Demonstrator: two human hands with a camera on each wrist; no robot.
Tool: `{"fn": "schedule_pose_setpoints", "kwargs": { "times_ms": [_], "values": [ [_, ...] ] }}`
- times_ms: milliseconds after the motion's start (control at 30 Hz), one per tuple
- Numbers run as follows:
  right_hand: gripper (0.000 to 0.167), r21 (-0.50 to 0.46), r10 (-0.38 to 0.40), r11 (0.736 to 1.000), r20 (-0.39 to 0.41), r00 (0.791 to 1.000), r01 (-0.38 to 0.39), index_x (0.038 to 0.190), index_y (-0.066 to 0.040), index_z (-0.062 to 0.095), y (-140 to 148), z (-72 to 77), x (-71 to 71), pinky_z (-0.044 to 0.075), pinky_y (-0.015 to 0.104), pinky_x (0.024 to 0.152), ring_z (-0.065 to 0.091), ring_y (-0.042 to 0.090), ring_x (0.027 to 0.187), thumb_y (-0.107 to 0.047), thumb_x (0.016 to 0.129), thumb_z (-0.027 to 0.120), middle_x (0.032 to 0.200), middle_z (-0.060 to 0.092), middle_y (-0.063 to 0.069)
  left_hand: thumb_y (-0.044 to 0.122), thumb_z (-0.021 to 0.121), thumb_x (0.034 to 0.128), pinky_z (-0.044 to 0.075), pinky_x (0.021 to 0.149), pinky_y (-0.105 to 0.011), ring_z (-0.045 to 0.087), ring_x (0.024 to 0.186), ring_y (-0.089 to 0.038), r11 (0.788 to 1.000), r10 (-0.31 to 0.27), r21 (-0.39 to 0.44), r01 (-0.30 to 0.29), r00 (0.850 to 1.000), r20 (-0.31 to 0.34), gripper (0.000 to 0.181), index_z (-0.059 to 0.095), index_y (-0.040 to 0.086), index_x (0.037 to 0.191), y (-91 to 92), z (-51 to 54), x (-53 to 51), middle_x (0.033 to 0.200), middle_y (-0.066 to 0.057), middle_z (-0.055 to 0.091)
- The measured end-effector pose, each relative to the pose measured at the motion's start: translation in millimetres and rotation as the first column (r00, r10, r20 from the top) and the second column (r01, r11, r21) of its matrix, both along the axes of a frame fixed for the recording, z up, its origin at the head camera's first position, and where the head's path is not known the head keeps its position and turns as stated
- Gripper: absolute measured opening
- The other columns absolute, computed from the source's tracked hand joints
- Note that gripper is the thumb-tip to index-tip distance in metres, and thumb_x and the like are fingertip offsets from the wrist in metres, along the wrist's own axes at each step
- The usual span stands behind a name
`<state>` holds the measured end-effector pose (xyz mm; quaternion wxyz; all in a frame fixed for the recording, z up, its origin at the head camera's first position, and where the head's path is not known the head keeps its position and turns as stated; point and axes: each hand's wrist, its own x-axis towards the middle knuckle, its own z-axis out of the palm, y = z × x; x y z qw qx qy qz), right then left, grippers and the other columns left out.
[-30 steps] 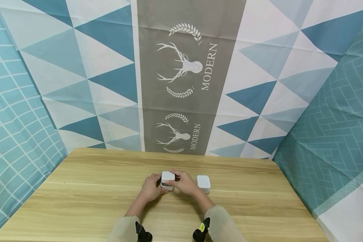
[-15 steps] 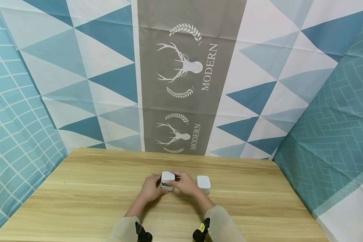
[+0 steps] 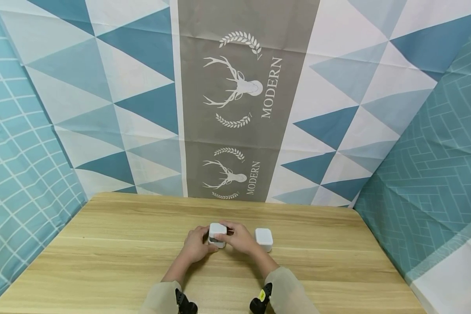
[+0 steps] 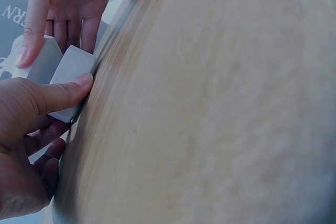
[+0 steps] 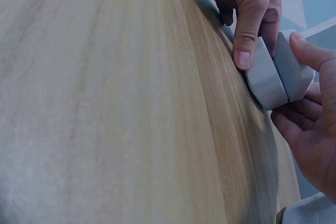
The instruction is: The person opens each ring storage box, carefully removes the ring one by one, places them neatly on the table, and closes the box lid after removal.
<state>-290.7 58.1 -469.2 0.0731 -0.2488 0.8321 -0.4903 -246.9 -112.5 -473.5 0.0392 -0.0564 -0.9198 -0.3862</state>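
Observation:
Two small white rounded-square blocks sit one above the other near the middle of the wooden table. The lower block [image 5: 265, 80] stands on the table; my left hand [image 3: 196, 245] holds it from the left, thumb on its near side. My right hand [image 3: 240, 237] pinches the upper block [image 3: 218, 228] between thumb and fingers. That upper block tilts over the lower one, and a dark wedge-shaped gap shows between them in the right wrist view. Whether the two are parts of one box, I cannot tell. My palms and fingers hide parts of both sides.
A third white block [image 3: 264, 236] stands on the wooden table [image 3: 121, 261], just right of my right hand. Behind the table's far edge hangs a patterned cloth [image 3: 227, 131] with deer heads and triangles. Blue tiled-pattern cloths [image 3: 19, 152] flank both sides.

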Motion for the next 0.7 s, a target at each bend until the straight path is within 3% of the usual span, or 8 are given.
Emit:
{"fn": "schedule_pose_setpoints", "kwargs": {
  "times_ms": [700],
  "values": [
    [0.059,0.005,-0.012,1.0,0.023,1.0,0.012,0.13,0.001,0.052,0.8,0.5,0.5,0.051,0.038,0.09,0.061,0.027,0.109,-0.034,0.086,0.066,0.124,0.061,0.016,0.024,0.081,0.0704,0.042,0.092,-0.05,0.049,0.105,-0.03,1.0,-0.003,-0.007,0.003,1.0,0.004,0.07,0.053,-0.001,0.13,-0.4,-2.1,-1.1,0.119,-0.014,0.059]
  ]
}}
